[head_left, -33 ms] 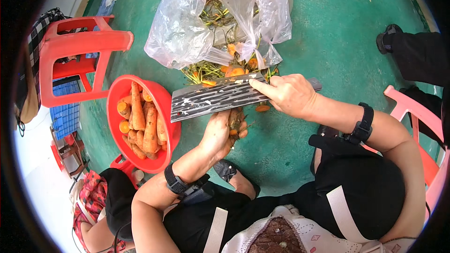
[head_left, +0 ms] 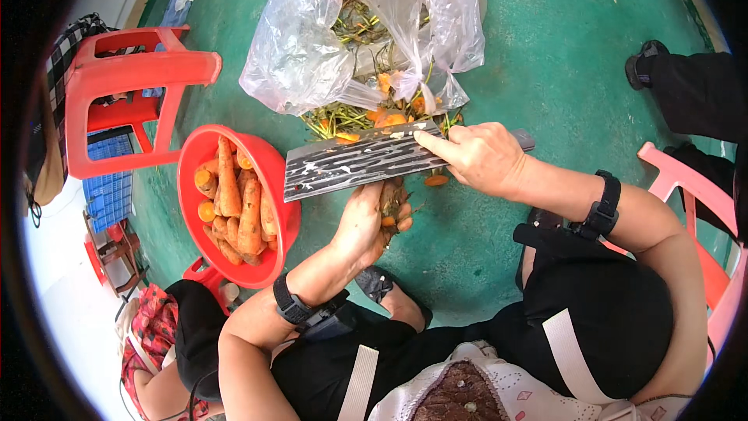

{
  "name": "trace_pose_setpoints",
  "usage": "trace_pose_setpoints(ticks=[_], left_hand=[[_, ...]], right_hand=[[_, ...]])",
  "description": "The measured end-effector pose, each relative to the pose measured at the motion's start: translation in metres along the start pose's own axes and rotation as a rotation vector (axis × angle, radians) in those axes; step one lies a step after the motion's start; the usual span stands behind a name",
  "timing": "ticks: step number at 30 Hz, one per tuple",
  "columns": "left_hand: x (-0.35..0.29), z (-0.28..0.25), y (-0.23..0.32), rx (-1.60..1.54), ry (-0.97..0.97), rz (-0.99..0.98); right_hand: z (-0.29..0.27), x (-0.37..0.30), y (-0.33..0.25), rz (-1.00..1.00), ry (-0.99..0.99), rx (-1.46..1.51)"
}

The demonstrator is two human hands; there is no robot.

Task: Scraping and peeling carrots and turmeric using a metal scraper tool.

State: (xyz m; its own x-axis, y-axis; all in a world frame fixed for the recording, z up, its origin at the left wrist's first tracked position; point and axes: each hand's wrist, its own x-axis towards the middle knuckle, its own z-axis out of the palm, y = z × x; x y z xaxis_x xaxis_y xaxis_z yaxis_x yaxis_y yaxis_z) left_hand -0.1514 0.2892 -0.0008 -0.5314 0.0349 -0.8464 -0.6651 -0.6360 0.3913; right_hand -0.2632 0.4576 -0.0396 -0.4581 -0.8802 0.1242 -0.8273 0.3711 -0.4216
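Note:
In my right hand (head_left: 485,157) is a wide dark cleaver (head_left: 362,159) with pale wavy marks, its blade reaching leftward. My fingers close on its handle, with the index finger stretched along the blade. Just under the blade, my left hand (head_left: 363,222) is closed around a dirt-covered carrot (head_left: 392,201); the blade hides its upper part. Beyond the cleaver, cut carrot tops (head_left: 391,118) and green stems (head_left: 340,117) spill from a clear plastic bag (head_left: 292,54). To the left, a red basin (head_left: 287,242) holds several carrots (head_left: 249,217).
A red plastic chair (head_left: 140,70) stands at the far left, with a blue crate (head_left: 109,187) below it. Another person's leg (head_left: 689,87) and a pink chair (head_left: 697,187) are at the right. Someone in patterned red clothing (head_left: 156,320) sits at lower left. The floor (head_left: 538,54) is green.

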Motion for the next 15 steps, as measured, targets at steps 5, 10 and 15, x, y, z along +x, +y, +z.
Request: trace_pose_setpoints(ticks=[5,10,15], left_hand=[[-0.006,0.005,-0.003,-0.019,0.001,0.044],[-0.007,-0.006,-0.007,-0.029,0.032,0.074],[-0.005,-0.017,0.001,-0.056,0.110,0.018]], right_hand=[[0.002,-0.001,0.002,-0.003,-0.008,0.009],[0.013,-0.002,0.008,-0.006,0.075,-0.026],[0.020,-0.014,0.020,0.050,-0.006,-0.094]])
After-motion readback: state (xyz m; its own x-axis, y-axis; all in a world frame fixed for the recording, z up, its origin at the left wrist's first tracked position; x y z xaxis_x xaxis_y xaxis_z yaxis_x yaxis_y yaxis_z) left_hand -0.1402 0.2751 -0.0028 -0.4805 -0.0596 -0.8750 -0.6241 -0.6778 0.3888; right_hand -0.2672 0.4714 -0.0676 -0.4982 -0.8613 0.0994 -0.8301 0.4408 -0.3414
